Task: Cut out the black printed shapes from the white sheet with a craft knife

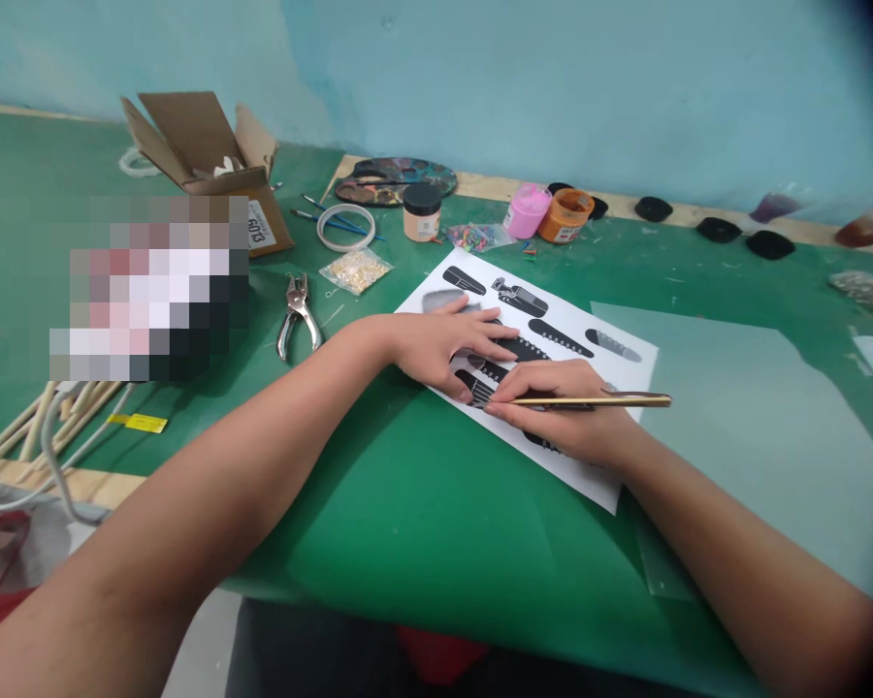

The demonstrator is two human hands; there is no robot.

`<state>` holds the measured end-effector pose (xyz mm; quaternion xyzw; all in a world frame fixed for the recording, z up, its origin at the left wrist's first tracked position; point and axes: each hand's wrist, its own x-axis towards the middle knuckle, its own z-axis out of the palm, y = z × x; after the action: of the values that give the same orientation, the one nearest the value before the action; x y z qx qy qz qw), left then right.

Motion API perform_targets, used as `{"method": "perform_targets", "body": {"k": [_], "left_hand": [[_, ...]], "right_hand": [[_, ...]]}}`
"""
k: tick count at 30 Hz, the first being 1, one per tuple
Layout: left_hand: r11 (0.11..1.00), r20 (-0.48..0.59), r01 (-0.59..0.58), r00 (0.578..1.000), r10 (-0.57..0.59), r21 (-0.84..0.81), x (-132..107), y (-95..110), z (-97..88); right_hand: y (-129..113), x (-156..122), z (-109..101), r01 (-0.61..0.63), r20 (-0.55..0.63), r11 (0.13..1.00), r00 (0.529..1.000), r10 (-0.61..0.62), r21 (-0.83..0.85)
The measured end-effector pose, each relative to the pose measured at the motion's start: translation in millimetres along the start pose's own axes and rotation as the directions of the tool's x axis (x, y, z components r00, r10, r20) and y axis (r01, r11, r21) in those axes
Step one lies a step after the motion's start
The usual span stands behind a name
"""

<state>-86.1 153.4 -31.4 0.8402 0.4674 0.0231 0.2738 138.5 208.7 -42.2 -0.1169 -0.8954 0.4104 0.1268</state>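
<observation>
A white sheet of paper (589,485) printed with black shapes lies slanted on the green tabletop. My left hand (451,347) rests flat on its left part, fingers spread. On the same sheet, my right hand (574,402) pinches a slim gold-coloured pen-like stick (626,399), its shaft pointing right. The stick's working end is near the left thumb, over a dark printed shape; what kind of tip it has I cannot make out. Both hands cover part of the printed shapes. A translucent sheet (742,388) lies under or beside the paper's right edge.
Left of the paper are a silver hole punch (298,315), a bag of gold bits (356,270) and a tape roll (345,227). Behind stand paint jars (565,215), a palette (397,181) and an open cardboard box (269,228). Wooden sticks (65,436) lie far left.
</observation>
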Motion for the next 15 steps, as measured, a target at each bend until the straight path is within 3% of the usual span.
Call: {"method": "perform_targets", "body": {"k": [15], "left_hand": [[1.0, 0.01, 0.014, 1.0, -0.014, -0.003, 0.1, -0.3, 0.3]], "right_hand": [[0.3, -1.3, -3.0, -0.064, 0.025, 0.997, 0.998, 0.065, -0.038]]}}
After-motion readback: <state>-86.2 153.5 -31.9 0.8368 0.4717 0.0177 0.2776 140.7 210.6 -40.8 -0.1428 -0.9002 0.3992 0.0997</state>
